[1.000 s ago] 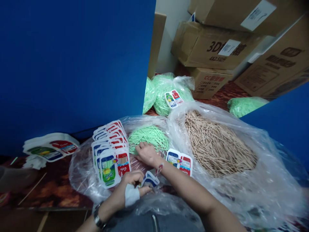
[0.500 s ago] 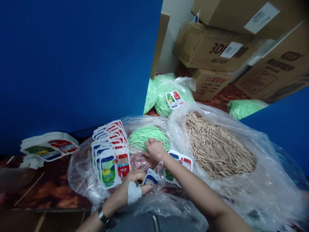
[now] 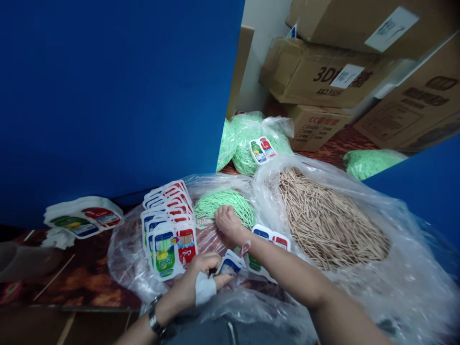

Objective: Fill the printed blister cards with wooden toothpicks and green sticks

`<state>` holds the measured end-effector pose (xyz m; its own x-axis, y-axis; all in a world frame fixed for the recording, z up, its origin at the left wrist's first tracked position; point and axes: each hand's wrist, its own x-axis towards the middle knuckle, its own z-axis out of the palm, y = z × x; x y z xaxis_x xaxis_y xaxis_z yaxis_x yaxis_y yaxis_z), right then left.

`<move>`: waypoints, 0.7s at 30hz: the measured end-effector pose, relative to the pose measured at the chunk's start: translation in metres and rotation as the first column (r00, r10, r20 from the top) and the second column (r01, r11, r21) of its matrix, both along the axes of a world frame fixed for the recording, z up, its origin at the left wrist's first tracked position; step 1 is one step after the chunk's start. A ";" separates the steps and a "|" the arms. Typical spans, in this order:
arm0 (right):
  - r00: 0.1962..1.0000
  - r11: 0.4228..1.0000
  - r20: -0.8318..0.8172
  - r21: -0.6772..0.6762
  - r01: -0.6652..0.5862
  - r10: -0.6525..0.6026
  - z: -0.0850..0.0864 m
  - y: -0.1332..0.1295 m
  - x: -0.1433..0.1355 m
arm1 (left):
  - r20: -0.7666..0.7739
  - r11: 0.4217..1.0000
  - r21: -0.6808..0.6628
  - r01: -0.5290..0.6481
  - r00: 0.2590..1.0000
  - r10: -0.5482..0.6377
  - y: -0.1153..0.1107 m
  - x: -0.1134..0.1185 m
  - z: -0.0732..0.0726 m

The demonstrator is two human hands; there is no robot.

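My left hand [image 3: 206, 275], with a white wrap round it, is closed on a bottle-shaped printed pack [image 3: 230, 263] in blue and white. My right hand [image 3: 230, 223] lies at the near edge of a heap of thin green sticks [image 3: 210, 199], its fingers curled down. The fingertips are hidden, so whatever they pinch does not show. Left of both hands, a fanned row of printed twin-bottle packs [image 3: 164, 254] overlaps on the clear plastic. Under my right forearm another twin-bottle pack [image 3: 281, 241] is partly covered.
A large clear bag of brown sticks [image 3: 330, 220] lies open at the right. Behind are a tied bag of green sticks [image 3: 246, 153] with a pack on it, and stacked cartons [image 3: 316, 72]. A blue panel [image 3: 115, 96] stands at the left, near a stack of packs [image 3: 84, 215].
The view has shifted slightly, so most things sit a little further right. My right hand has drawn slightly nearer across the green heap, with its fingers more curled. My left hand keeps its pack.
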<state>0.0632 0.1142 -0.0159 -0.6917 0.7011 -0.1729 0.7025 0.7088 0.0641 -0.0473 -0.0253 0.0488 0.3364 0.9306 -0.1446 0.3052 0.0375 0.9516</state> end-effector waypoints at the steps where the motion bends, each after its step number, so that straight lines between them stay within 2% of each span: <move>1: 1.000 1.000 -0.014 -0.019 0.008 -0.008 0.000 0.001 0.001 | -0.003 1.000 0.009 0.002 1.000 -0.002 0.000 -0.001 0.000; 6: 0.988 0.982 -0.128 -0.179 0.066 -0.090 0.009 0.015 0.019 | -0.010 0.999 0.050 -0.007 1.000 0.007 0.000 -0.003 -0.007; 9: 0.960 0.950 -0.218 -0.295 0.106 -0.174 0.017 0.026 0.033 | -0.002 0.997 0.070 -0.025 1.000 0.025 0.003 -0.001 -0.011; 10: 0.931 0.922 -0.285 -0.371 0.113 -0.229 0.018 0.028 0.036 | 0.002 0.997 0.074 -0.029 1.000 0.029 0.003 0.000 -0.013; 11: 0.868 0.868 -0.379 -0.485 0.110 -0.322 0.019 0.029 0.039 | 0.003 0.997 0.077 -0.032 0.999 0.032 0.004 0.001 -0.014; 13: 0.631 0.687 -0.523 -0.726 0.023 -0.573 0.019 0.028 0.041 | 0.000 0.996 0.079 -0.032 0.999 0.032 0.004 0.002 -0.016; 15: 0.371 0.518 -0.523 -0.846 -0.124 -0.767 0.018 0.025 0.040 | 0.004 0.996 0.085 -0.034 0.999 0.034 0.004 0.003 -0.017; 16: 0.289 0.471 -0.502 -0.865 -0.176 -0.815 0.018 0.024 0.039 | 0.010 0.995 0.089 -0.037 0.999 0.036 0.004 0.003 -0.017; 21: 0.113 0.340 -0.395 -0.880 -0.331 -0.912 0.020 0.021 0.036 | 0.052 0.998 0.048 -0.037 0.998 0.035 0.004 0.001 -0.017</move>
<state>0.0991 0.1353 0.0039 -0.4723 0.8293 -0.2986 -0.0951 -0.3848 -0.9181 -0.0465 -0.0210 0.0320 0.3085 0.9477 -0.0818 0.2559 0.0002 0.9667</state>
